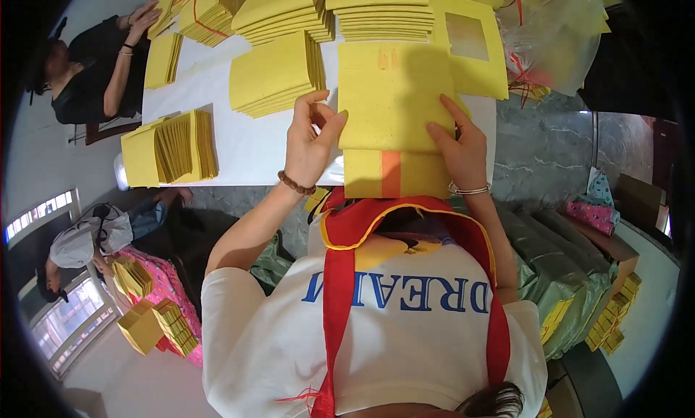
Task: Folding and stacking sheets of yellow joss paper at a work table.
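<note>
Left hand: my left hand rests at the left edge of the yellow sheet; its grip looks loosely together, thumb and fingers pinching that edge, though I cannot tell how many layers it has.
Right hand: my right hand lies flat on the sheet's lower right part, fingers apart and pressing down, clamped on nothing.
Where the sheet is: on the white worktop, right before me, lying over a lower yellow sheet with an orange stripe.
Doing it well, as I judge: keep the right palm as the anchor so the stack does not slide; let the left fingertips lift just one layer; line up the edges before pressing.
Risk: thin paper may crease or bring two sheets up together.
Around: a fanned yellow stack just left of the sheet, a windowed yellow piece touching its upper right, another bundle well apart.
Others: a seated person's hands work at the far left corner.
</note>
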Demonstrator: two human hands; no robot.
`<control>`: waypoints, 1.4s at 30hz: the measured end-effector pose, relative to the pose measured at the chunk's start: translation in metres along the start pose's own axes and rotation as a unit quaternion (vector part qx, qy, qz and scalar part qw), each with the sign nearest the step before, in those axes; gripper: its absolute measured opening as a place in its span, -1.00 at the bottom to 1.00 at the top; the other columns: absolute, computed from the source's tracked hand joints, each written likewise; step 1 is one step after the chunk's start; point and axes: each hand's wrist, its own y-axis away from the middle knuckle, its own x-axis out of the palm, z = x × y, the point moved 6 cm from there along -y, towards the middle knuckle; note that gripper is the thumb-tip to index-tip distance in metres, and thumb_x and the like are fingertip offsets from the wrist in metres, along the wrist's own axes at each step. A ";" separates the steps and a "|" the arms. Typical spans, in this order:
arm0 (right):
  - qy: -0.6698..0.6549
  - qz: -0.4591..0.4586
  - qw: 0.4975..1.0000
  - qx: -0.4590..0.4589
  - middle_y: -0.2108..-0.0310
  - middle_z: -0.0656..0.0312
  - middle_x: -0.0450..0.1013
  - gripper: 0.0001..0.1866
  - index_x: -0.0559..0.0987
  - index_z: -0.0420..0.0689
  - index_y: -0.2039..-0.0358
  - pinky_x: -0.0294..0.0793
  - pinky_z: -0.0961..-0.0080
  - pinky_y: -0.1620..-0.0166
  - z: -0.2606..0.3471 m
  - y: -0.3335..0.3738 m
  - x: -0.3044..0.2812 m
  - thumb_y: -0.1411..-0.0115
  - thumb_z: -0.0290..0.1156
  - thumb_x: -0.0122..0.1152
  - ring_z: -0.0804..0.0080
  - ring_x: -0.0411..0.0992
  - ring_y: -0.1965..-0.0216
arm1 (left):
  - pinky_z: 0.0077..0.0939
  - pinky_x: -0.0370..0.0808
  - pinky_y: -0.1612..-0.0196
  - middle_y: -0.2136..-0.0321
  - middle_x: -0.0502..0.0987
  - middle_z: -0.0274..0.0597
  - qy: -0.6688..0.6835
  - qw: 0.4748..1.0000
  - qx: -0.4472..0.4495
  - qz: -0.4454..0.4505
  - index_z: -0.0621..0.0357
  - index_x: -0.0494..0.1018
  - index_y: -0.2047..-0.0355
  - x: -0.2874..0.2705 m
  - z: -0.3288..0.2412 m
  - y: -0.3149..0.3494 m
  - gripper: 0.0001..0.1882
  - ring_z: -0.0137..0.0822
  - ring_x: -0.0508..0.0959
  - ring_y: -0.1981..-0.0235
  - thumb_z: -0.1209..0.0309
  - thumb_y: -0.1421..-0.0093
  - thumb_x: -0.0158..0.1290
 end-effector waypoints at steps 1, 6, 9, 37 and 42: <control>0.000 -0.001 1.000 0.000 0.25 0.00 0.52 -0.49 0.44 -0.22 -0.02 0.42 0.57 0.22 -0.001 0.000 0.001 -0.01 -0.39 0.25 0.48 0.48 0.29 | -0.51 0.34 0.25 0.32 0.44 -0.15 -0.124 0.988 0.087 -0.038 0.20 0.33 0.08 -0.003 -0.018 0.002 -0.65 -0.37 0.42 0.30 0.49 -0.10 0.08; -0.009 -0.007 1.000 0.015 0.26 -0.01 0.52 -0.50 0.45 -0.22 -0.01 0.42 0.54 0.22 -0.008 0.000 0.002 -0.01 -0.39 0.24 0.41 0.49 0.31 | -0.13 0.20 -0.04 0.07 0.35 0.04 -0.316 0.882 0.341 0.077 0.18 0.31 0.00 0.045 -0.067 0.006 -0.50 0.00 0.30 0.01 0.35 -0.04 0.12; -0.005 -0.020 1.000 -0.023 0.27 -0.03 0.52 -0.49 0.45 -0.21 -0.01 0.43 0.52 0.24 -0.002 0.000 0.001 0.00 -0.38 0.24 0.37 0.50 0.32 | -0.01 0.11 -0.12 -0.12 0.19 0.07 -0.385 0.849 0.336 0.137 0.09 0.26 -0.10 0.078 -0.053 0.003 -0.41 0.11 0.17 -0.13 0.18 -0.07 0.09; 0.305 0.155 0.890 -0.301 -0.20 0.21 0.19 -0.43 0.27 -0.11 -0.17 -0.08 0.00 -0.24 -0.001 0.058 0.011 -0.16 -0.20 0.05 0.25 0.06 -0.26 | -0.11 0.20 -0.05 -0.10 0.22 0.05 -0.418 0.790 0.397 0.206 0.13 0.27 -0.09 0.079 -0.034 0.009 -0.37 -0.01 0.22 -0.06 0.15 -0.03 0.10; -0.267 0.112 0.957 -0.009 0.09 0.08 0.45 -0.60 0.30 -0.23 -0.10 0.16 0.35 -0.18 -0.022 0.036 -0.020 -0.28 -0.36 -0.12 0.33 0.34 -0.05 | -0.14 0.32 0.03 0.01 0.32 0.14 -0.553 0.692 0.443 0.133 0.20 0.28 -0.08 0.089 -0.040 0.019 -0.34 -0.01 0.33 0.02 0.21 0.06 0.09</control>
